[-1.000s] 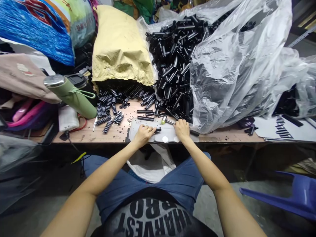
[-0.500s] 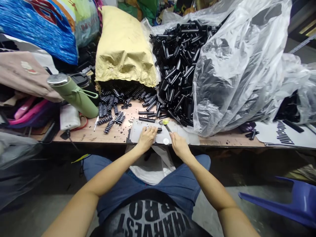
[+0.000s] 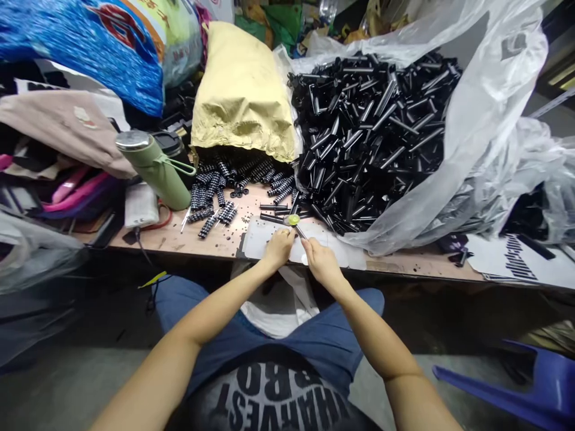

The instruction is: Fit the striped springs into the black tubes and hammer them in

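Along its front edge, the light-brown table [image 3: 173,240] lies mostly open left of the pale flat sheet [image 3: 257,236], where your right hand [image 3: 321,261] grips a slim yellow-green-headed tool [image 3: 293,221]; your left hand [image 3: 278,246] curls, its hold unclear.

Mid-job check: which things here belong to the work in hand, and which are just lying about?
Likely the job:
yellow-headed tool in the right hand
pale mat
piled black tubes
perhaps the striped rollers

Apparently just lying about:
green bottle
white corded device
pink cloth
blue chair
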`<action>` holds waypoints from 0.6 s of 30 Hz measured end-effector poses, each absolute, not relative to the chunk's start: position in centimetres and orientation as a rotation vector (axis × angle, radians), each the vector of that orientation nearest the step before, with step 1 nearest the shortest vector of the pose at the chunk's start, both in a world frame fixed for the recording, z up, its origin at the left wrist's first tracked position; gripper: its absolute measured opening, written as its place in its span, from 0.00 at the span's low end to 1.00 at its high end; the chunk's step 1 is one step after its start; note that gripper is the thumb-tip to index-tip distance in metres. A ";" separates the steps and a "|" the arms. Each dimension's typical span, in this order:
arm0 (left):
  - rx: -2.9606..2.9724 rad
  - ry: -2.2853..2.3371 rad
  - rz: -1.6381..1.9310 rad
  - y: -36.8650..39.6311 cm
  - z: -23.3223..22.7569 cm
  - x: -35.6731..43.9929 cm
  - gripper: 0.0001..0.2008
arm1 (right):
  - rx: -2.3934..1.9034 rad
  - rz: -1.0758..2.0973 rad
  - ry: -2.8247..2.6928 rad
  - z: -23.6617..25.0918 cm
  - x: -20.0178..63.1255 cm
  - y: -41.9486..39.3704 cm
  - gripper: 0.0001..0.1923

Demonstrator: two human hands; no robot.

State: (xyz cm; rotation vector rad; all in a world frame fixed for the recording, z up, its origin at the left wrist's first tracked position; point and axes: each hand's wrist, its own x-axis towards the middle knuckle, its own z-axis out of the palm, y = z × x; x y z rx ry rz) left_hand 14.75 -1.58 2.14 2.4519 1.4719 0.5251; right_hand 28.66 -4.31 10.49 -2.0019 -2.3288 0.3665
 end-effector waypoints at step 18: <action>1.674 1.272 0.842 6.3 7.2 8.4 0.07 | -1.390 0.223 -2.161 7.4 30.0 1.0 0.38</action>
